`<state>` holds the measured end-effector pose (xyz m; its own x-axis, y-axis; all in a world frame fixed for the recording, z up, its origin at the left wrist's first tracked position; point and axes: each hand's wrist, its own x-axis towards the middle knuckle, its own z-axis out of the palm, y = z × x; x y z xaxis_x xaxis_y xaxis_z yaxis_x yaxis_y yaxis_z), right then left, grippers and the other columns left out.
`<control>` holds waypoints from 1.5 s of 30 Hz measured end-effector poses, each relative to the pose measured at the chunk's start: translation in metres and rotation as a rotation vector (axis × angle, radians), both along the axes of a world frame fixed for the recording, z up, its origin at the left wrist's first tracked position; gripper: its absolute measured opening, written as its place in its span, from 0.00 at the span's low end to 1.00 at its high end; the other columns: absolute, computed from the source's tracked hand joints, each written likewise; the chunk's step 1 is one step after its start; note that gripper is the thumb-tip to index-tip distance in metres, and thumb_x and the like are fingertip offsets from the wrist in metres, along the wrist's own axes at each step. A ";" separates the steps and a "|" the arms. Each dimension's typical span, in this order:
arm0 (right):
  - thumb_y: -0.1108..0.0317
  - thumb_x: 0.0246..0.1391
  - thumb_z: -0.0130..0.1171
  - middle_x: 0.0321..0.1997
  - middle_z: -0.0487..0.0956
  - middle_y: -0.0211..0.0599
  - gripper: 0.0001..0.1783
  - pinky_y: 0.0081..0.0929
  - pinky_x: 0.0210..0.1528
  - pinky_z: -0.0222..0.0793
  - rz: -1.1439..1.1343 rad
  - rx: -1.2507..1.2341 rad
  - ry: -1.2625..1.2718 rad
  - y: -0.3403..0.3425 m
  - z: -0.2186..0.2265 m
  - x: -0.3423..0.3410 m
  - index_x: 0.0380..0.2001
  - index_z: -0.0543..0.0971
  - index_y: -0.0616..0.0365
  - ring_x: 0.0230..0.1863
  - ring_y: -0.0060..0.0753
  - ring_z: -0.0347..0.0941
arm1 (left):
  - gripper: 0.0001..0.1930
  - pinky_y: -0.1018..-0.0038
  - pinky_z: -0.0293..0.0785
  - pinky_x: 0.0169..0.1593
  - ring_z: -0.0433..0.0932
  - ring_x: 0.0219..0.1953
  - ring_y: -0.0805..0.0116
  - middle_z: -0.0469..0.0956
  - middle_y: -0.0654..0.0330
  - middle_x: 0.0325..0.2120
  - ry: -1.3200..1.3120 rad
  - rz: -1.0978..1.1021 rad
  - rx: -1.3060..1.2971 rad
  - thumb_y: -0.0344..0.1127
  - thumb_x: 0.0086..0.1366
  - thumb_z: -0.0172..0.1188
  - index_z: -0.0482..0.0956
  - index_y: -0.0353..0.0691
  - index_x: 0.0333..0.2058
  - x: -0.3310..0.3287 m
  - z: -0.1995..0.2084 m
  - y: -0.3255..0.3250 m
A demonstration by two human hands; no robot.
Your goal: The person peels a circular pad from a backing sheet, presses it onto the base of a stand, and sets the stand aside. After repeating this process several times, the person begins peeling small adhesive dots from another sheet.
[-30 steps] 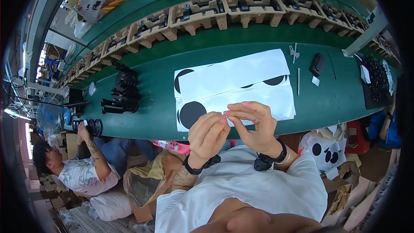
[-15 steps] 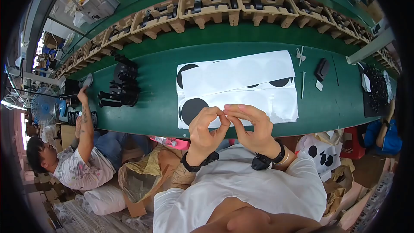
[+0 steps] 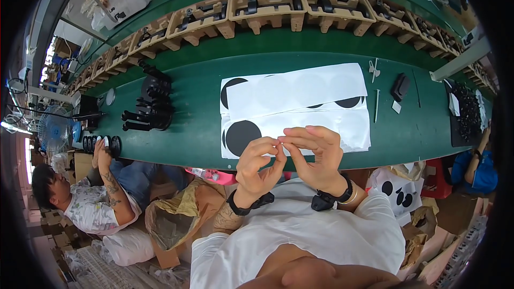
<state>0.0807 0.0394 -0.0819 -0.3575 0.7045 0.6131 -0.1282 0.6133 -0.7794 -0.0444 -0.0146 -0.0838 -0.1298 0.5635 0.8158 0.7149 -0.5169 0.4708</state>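
My left hand (image 3: 258, 167) and my right hand (image 3: 317, 159) meet fingertip to fingertip over the front edge of the green workbench (image 3: 198, 91). Both are pinched closed. Whatever sits between the fingertips is too small to make out. Just beyond them lie white backing sheets (image 3: 300, 88) with round black stickers. One large black round sticker (image 3: 243, 138) shows in full, close to my left hand; others are partly covered by a white sheet laid across them.
Black arm-like parts (image 3: 152, 101) stand in a cluster at left. A white stick (image 3: 376, 106) and a small black part (image 3: 400, 86) lie at right, before a heap of black pieces (image 3: 465, 109). Brown moulded trays (image 3: 267, 8) line the back. A co-worker (image 3: 91, 198) sits at left.
My hands keep their pinch, with the right fingers slightly raised. The co-worker at left has drawn an outstretched arm back, and both that person's hands are now together near the black round parts.
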 end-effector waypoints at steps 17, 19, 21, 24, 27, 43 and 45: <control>0.83 0.48 0.59 0.41 0.80 0.44 0.24 0.22 0.39 0.76 -0.063 0.015 0.046 -0.001 -0.004 -0.002 0.48 0.64 0.64 0.39 0.34 0.81 | 0.28 0.72 0.73 0.32 0.80 0.32 0.58 0.70 0.58 0.26 0.015 0.037 -0.005 0.12 0.44 0.65 0.58 0.40 0.39 0.005 -0.004 -0.002; 0.83 0.48 0.59 0.41 0.80 0.44 0.24 0.22 0.39 0.76 -0.064 0.019 0.043 -0.001 -0.004 -0.002 0.48 0.64 0.64 0.39 0.34 0.81 | 0.28 0.73 0.74 0.31 0.80 0.32 0.58 0.68 0.59 0.25 0.007 0.041 0.002 0.13 0.44 0.65 0.58 0.40 0.38 0.005 -0.005 -0.002; 0.83 0.48 0.59 0.41 0.80 0.44 0.24 0.22 0.39 0.76 -0.059 -0.002 0.051 -0.002 -0.004 -0.002 0.48 0.63 0.64 0.39 0.34 0.81 | 0.28 0.73 0.73 0.31 0.80 0.32 0.58 0.68 0.59 0.25 0.008 0.043 0.002 0.13 0.44 0.65 0.59 0.39 0.38 0.005 -0.005 -0.002; 0.85 0.48 0.58 0.41 0.80 0.47 0.26 0.23 0.40 0.77 -0.039 -0.013 0.031 -0.001 -0.004 -0.001 0.49 0.61 0.63 0.39 0.37 0.80 | 0.27 0.74 0.73 0.29 0.80 0.32 0.57 0.67 0.59 0.24 0.011 0.047 0.003 0.13 0.44 0.65 0.59 0.39 0.38 0.005 -0.006 -0.003; 0.87 0.47 0.57 0.41 0.78 0.54 0.29 0.27 0.41 0.78 -0.005 -0.016 -0.015 0.000 -0.003 0.001 0.50 0.58 0.62 0.40 0.41 0.80 | 0.26 0.73 0.73 0.28 0.80 0.32 0.57 0.68 0.59 0.24 -0.006 0.054 0.034 0.13 0.45 0.66 0.60 0.39 0.36 0.006 -0.009 -0.003; 0.87 0.47 0.58 0.43 0.78 0.52 0.28 0.26 0.43 0.77 -0.023 0.066 -0.077 -0.001 -0.001 -0.002 0.50 0.59 0.63 0.41 0.39 0.80 | 0.24 0.74 0.76 0.30 0.80 0.30 0.58 0.75 0.52 0.27 0.095 0.104 0.019 0.13 0.45 0.64 0.62 0.36 0.38 0.001 -0.006 -0.001; 0.87 0.47 0.57 0.43 0.78 0.52 0.28 0.26 0.43 0.77 -0.019 0.061 -0.079 0.000 -0.001 -0.002 0.50 0.59 0.63 0.41 0.39 0.80 | 0.25 0.74 0.75 0.29 0.79 0.29 0.59 0.75 0.52 0.27 0.096 0.102 0.020 0.13 0.44 0.64 0.62 0.37 0.38 0.001 -0.006 -0.001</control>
